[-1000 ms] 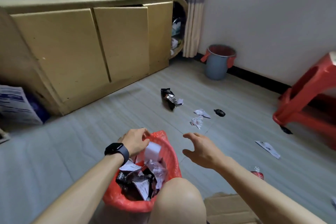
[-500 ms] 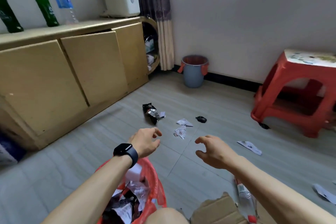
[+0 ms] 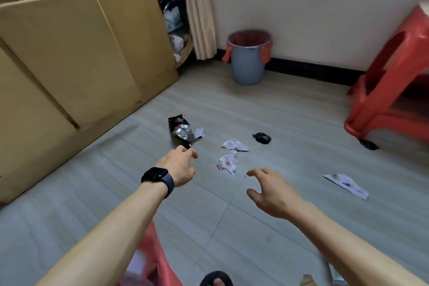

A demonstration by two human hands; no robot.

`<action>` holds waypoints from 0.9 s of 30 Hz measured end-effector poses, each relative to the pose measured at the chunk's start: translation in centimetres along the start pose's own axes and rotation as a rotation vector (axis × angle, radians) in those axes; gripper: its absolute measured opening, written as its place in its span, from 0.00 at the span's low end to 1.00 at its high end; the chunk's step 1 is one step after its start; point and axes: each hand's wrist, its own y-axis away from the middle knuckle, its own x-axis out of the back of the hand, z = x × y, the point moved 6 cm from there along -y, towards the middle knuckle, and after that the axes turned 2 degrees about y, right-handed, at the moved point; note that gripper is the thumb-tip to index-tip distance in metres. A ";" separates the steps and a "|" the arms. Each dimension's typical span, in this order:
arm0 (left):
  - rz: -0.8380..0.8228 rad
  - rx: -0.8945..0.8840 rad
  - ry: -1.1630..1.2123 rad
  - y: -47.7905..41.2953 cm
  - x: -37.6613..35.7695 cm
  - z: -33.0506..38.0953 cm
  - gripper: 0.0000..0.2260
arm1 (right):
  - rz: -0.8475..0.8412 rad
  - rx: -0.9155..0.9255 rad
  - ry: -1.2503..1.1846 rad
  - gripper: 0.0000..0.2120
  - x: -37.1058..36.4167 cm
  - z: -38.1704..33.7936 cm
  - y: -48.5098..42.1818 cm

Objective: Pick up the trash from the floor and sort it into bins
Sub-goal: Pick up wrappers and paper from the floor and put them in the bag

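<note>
1. While the left hand [image 3: 180,167] stretches low over the floor [image 3: 232,227], its fingers are loosely curled and hold nothing. The tips are right at the near end of the black foil wrapper [image 3: 183,131] (touching or just short, I cannot tell from this angle).
2. The right hand [image 3: 271,195] hovers alongside, fingers spread apart and empty, closest to the crumpled paper scraps [image 3: 228,161].
3. My read on the step: this is the reach for the next piece of trash, wrapper first, with no grasp made yet.
4. Here is where the litter lies. The wrapper is on the floor in front of the wooden cabinet [image 3: 69,42], with the scraps just to its right. A small black lump [image 3: 261,138] sits beyond them, and a flat printed slip [image 3: 346,186] lies well off towards the red stool [image 3: 394,76].
5. On to the bins! A red-lined bin [image 3: 157,262] sits blurred at the bottom edge beside the left forearm. A grey bin [image 3: 248,58] with a red liner stands by the far wall, well apart from the litter.
6. The next move calls for a pinch on the wrapper's near edge. Thin, crinkly foil should lift easily, and then it goes to whichever bin takes packaging. The right hand looks well placed to gather the light scraps together.
</note>
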 end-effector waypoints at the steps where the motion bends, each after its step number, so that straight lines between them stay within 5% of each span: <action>1: -0.021 0.017 -0.011 -2.1 -1.6 -0.6 0.18 | -0.005 0.003 -0.010 0.25 -1.2 0.9 -1.8; 8: -0.117 0.109 -0.062 -13.6 -12.9 -4.5 0.24 | -0.119 -0.020 -0.016 0.27 -11.7 6.3 -14.2; 21: 0.020 0.099 -0.123 -30.7 -14.2 -8.2 0.30 | -0.327 -0.057 0.283 0.39 -16.1 8.6 -30.0; 27: -0.260 0.289 0.001 -34.9 -17.2 -10.6 0.31 | -0.375 -0.093 0.327 0.38 -17.5 10.6 -30.9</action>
